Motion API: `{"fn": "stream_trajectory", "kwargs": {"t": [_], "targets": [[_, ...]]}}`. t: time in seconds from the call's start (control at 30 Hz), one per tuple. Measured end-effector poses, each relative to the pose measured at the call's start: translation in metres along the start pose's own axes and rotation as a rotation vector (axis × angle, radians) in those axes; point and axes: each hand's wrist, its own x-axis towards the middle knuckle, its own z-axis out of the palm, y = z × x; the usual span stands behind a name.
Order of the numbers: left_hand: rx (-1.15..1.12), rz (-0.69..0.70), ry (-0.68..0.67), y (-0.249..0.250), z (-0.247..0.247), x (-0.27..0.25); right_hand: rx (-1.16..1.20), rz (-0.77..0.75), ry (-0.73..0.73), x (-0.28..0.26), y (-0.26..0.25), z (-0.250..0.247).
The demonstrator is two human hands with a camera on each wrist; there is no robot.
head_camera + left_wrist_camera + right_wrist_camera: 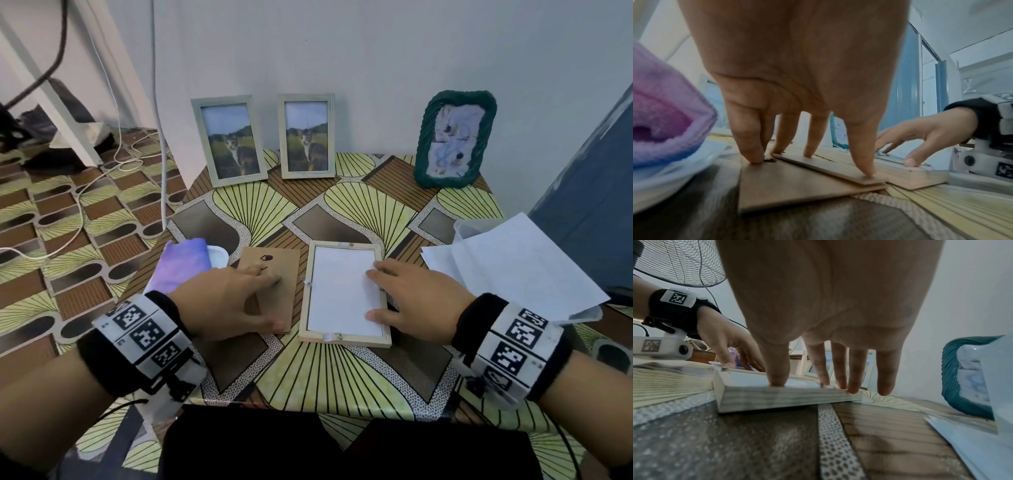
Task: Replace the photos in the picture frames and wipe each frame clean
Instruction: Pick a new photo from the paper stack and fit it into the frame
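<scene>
A light wooden picture frame (345, 337) lies face down at the table's middle, with a white sheet (337, 291) in its opening. My right hand (394, 296) rests on its right side, fingers straight on the sheet and rail (787, 397). Left of it lies the brown backing board (274, 270). My left hand (239, 294) presses on that board with straight fingertips (807, 153), the thumb on its folded stand flap (828, 168). A folded purple cloth (181, 267) lies at the far left, beside my left hand.
Two grey frames with cat photos (229, 140) (306, 137) and a green wavy frame (454, 140) stand against the wall. A stack of white sheets in a clear sleeve (513, 267) lies at the right. A white tray (217, 257) sits under the cloth. Cables cross the floor at left.
</scene>
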Motion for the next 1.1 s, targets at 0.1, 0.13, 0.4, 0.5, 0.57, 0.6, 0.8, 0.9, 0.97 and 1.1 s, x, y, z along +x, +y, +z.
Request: {"fn": "stream_trajectory", "kwargs": {"t": [0.1, 0.13, 0.4, 0.5, 0.57, 0.6, 0.8, 0.9, 0.97, 1.1], "targets": [[0.055, 0.002, -0.027, 0.002, 0.008, -0.005, 0.007, 0.009, -0.007, 0.0, 0.001, 0.001], [0.065, 0.006, -0.03, 0.003, 0.01, -0.006, 0.016, 0.013, -0.013, 0.0, 0.001, 0.002], [-0.006, 0.027, -0.001, 0.006, 0.009, -0.008, 0.059, 0.045, -0.04, -0.004, -0.001, 0.01], [-0.134, 0.046, 0.021, 0.005, 0.005, -0.01, 0.091, 0.049, -0.07, -0.004, 0.0, 0.011], [-0.212, 0.08, 0.097, 0.006, 0.001, -0.012, 0.139, 0.04, -0.098, -0.004, 0.002, 0.011], [-0.236, 0.08, 0.148, 0.007, -0.001, -0.013, 0.177, 0.035, -0.112, -0.004, 0.003, 0.01], [-0.194, 0.067, 0.381, 0.014, -0.003, -0.005, 0.409, 0.026, -0.115, -0.004, 0.013, 0.008], [-0.135, 0.079, 0.438, 0.013, -0.003, -0.003, 0.424, 0.029, -0.133, -0.005, 0.015, 0.008], [-0.09, 0.08, 0.39, 0.009, -0.004, -0.001, 0.413, 0.031, -0.132, -0.004, 0.015, 0.007], [-0.082, -0.039, 0.479, 0.007, -0.014, -0.003, 0.41, 0.029, -0.121, -0.005, 0.013, 0.007]]}}
